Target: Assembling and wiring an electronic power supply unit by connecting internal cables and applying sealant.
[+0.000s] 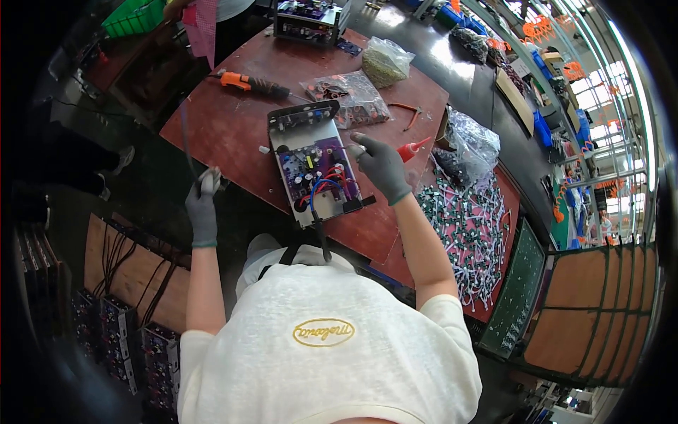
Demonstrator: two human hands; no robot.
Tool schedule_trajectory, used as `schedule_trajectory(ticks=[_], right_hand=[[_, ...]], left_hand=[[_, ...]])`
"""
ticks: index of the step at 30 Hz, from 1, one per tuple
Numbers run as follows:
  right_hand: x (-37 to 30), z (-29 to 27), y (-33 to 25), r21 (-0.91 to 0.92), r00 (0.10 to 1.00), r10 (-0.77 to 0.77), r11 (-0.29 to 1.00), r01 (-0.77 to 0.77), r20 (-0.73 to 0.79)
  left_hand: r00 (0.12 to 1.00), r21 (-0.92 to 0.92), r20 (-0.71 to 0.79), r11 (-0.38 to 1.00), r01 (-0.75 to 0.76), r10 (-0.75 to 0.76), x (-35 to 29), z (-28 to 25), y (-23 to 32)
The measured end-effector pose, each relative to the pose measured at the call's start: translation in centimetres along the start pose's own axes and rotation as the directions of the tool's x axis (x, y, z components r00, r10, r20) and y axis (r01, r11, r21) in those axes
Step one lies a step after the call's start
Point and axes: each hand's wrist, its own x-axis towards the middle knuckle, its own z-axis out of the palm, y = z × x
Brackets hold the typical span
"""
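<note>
An open metal chassis (284, 173) lies on the red-brown table in front of me, its black end panel (304, 113) on the far side. Inside it sits a purple circuit board (311, 168) with red, blue and black wires; a black cable (319, 237) hangs off the near edge. My right hand (381, 166), in a grey glove, is at the right side of the chassis with fingertips drawn together; what they pinch is too small to name. Left of the table, my gloved left hand (203, 212) is closed on a long thin dark strip (186, 141) reaching upward.
Beyond the chassis lie an orange electric screwdriver (254, 85), a bag of dark and orange parts (353, 99), a bag of greenish parts (387, 62) and orange-handled pliers (411, 116). A red bottle (412, 150) stands beside my right hand. Wired connectors (466, 233) pile up at right.
</note>
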Motion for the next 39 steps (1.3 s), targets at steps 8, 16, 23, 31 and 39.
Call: schedule_trajectory(ticks=[8,16,23,31,39], right_hand=[[5.6,3.6,-0.2,0.112,0.990,-0.128,0.985,0.133,-0.051],[6.1,4.9,-1.2,0.673,0.994,0.111,0.735,-0.087,0.007],[6.5,4.4,0.4,0.612,0.940,0.191,0.719,-0.329,0.281],[7.0,5.7,1.7,0.594,0.943,0.229,0.733,-0.331,0.243],[7.2,5.6,1.3,0.628,0.943,0.202,0.706,-0.328,0.266]], left_hand=[[0.898,0.000,-0.360,0.962,0.272,-0.254,-8.3,-8.9,-4.2],[0.875,-0.007,-0.230,0.900,0.436,-0.426,-8.0,-8.7,-8.3],[0.900,-0.351,0.100,0.832,0.431,-0.424,-3.6,-2.8,-3.8],[0.964,-0.323,0.219,0.920,0.220,-0.153,2.8,5.0,3.7],[0.936,0.190,0.343,0.969,-0.156,0.083,6.5,13.7,5.4]])
